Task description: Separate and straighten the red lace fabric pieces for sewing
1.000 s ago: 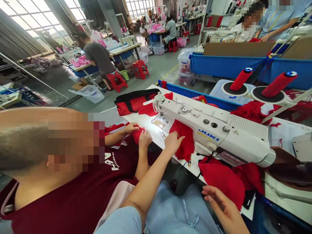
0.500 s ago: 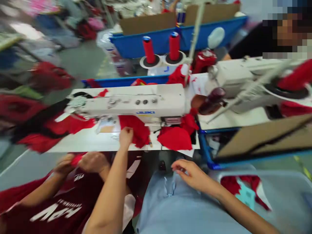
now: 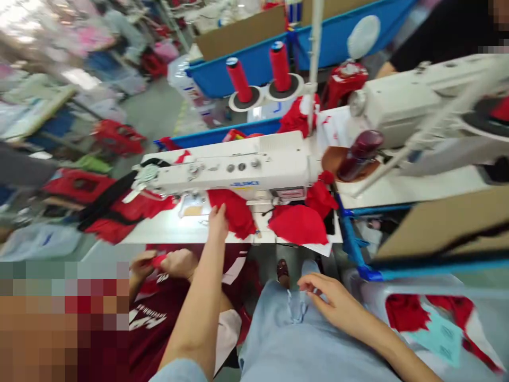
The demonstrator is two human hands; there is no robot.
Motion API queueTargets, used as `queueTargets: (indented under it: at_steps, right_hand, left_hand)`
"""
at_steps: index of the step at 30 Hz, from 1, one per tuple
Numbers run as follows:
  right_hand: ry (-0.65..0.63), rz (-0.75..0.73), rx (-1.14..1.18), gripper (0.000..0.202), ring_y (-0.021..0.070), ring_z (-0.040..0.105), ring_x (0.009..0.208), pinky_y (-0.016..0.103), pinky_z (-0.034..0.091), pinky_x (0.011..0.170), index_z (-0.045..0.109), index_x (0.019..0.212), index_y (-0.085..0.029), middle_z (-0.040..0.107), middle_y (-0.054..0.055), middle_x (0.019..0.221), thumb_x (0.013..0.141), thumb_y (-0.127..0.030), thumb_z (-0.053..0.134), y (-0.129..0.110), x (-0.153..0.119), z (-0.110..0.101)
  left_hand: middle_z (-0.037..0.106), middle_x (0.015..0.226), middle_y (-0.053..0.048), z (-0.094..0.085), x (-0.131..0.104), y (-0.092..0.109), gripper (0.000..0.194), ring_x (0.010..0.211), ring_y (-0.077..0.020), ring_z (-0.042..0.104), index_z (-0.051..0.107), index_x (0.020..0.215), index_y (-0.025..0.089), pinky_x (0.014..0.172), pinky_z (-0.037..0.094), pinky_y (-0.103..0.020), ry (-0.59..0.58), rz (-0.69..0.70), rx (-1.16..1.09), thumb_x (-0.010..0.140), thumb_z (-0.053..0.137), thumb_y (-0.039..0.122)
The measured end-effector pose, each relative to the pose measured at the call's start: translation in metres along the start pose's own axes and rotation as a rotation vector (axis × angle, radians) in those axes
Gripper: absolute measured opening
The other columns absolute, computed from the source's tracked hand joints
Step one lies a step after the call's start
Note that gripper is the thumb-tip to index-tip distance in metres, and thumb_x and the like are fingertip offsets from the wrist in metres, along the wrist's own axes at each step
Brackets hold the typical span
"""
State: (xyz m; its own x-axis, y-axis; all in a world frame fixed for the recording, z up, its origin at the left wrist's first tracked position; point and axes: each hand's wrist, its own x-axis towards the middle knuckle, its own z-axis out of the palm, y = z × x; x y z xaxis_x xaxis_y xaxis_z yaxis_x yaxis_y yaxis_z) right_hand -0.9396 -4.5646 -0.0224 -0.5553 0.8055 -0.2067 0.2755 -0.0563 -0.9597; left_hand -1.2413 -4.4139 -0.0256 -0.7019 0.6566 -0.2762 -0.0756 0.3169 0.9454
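Note:
A white sewing machine [image 3: 238, 168] stands on a white table. In front of its arm my left hand [image 3: 218, 218] has its fingers closed on the edge of a red cloth piece [image 3: 236, 215] that lies on the table. My right hand [image 3: 324, 297] is over my lap near the light blue drawstring [image 3: 296, 313], fingers loosely curled and apart, with nothing visible in it. Another red cloth piece [image 3: 298, 224] lies to the right on the table, partly over white paper.
At the left a person in a maroon shirt [image 3: 159, 323] holds something red. Two red thread cones [image 3: 239, 80] stand behind the machine. A clear bin [image 3: 401, 291] with red cloth is at the right, below a second sewing machine [image 3: 401, 103].
The view has shifted, so table and machine appear further right. My left hand stays on the red cloth. My right hand remains over my lap.

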Motion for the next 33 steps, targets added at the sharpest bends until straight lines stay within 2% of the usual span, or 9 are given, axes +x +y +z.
queueTargets:
  at_steps: [3,6,8,11,14,17,23,28,33]
  right_hand:
    - [-0.067,-0.002,0.011,0.021,0.0203,0.064,0.081,0.029,0.050,0.074,0.065,0.098,-0.023,0.069,0.005,0.093,0.086,-0.022,0.048,0.010,0.003,0.001]
    - [-0.105,-0.011,0.010,0.023,0.0217,0.066,0.079,0.030,0.052,0.070,0.068,0.098,-0.023,0.070,0.007,0.091,0.086,-0.030,0.050,0.013,0.006,-0.003]
    - [-0.120,0.012,0.045,0.024,0.0228,0.067,0.078,0.032,0.053,0.070,0.070,0.096,-0.023,0.072,0.007,0.090,0.085,-0.036,0.053,0.013,0.011,-0.009]
    - [-0.181,0.125,0.203,0.032,0.0261,0.069,0.085,0.037,0.054,0.078,0.071,0.093,-0.022,0.074,0.009,0.090,0.079,-0.049,0.063,0.010,0.029,-0.018]
    - [-0.226,0.310,0.549,0.052,0.0288,0.068,0.099,0.043,0.052,0.089,0.070,0.098,-0.021,0.074,0.011,0.101,0.070,-0.065,0.069,0.002,0.054,-0.018]
    - [-0.146,0.473,0.915,0.056,0.0306,0.068,0.101,0.046,0.053,0.090,0.070,0.093,-0.022,0.074,0.011,0.102,0.061,-0.069,0.073,-0.012,0.075,-0.010]
    - [0.073,0.545,1.007,0.044,0.0328,0.068,0.102,0.045,0.057,0.087,0.070,0.088,-0.021,0.077,0.007,0.090,0.052,-0.038,0.090,-0.037,0.086,0.006]
    - [-0.002,0.584,0.950,0.044,0.0328,0.068,0.102,0.044,0.057,0.090,0.074,0.087,-0.020,0.077,0.008,0.094,0.051,-0.038,0.091,-0.045,0.082,0.013]
    - [0.029,0.563,0.923,0.046,0.0318,0.069,0.100,0.043,0.059,0.086,0.074,0.090,-0.024,0.077,0.006,0.097,0.049,-0.036,0.092,-0.051,0.085,0.020]
  left_hand:
    - [0.071,0.091,-0.007,-0.009,0.009,0.009,0.016,0.100,-0.0204,0.067,0.058,0.085,0.021,0.085,0.055,-0.034,0.007,0.017,-0.164,0.081,0.058,0.036]
    - [0.072,0.103,-0.007,-0.027,-0.008,0.018,0.023,0.117,-0.0189,0.060,0.061,0.092,0.020,0.097,0.050,-0.031,0.002,0.028,-0.296,0.089,0.044,0.036]
    - [0.072,0.102,-0.007,-0.039,-0.038,0.015,0.025,0.118,-0.0200,0.059,0.062,0.094,0.021,0.098,0.050,-0.032,-0.028,0.000,-0.348,0.090,0.044,0.037]
    - [0.073,0.101,-0.006,-0.047,-0.100,-0.005,0.028,0.112,-0.0253,0.063,0.063,0.099,0.024,0.094,0.053,-0.039,-0.161,-0.090,-0.399,0.079,0.063,0.043]
    - [0.071,0.108,-0.003,-0.044,-0.156,-0.027,0.047,0.110,-0.0251,0.063,0.061,0.110,0.030,0.094,0.051,-0.038,-0.458,-0.241,-0.477,0.067,0.078,0.039]
    - [0.069,0.111,-0.003,-0.043,-0.188,-0.037,0.045,0.106,-0.0230,0.064,0.061,0.109,0.030,0.091,0.050,-0.034,-0.562,-0.328,-0.532,0.069,0.079,0.035]
    - [0.066,0.103,-0.004,-0.056,-0.195,-0.040,0.046,0.093,-0.0179,0.060,0.062,0.109,0.023,0.084,0.044,-0.028,-0.543,-0.293,-0.397,0.069,0.079,0.041]
    - [0.050,0.068,0.002,-0.060,-0.192,-0.043,0.044,0.065,-0.0097,0.042,0.059,0.074,0.014,0.062,0.032,-0.024,-0.357,-0.165,-0.215,0.074,0.068,0.057]
    - [0.050,0.069,0.002,-0.066,-0.191,-0.034,0.044,0.063,-0.0094,0.040,0.061,0.079,0.013,0.059,0.030,-0.024,-0.381,-0.110,-0.158,0.078,0.062,0.057]
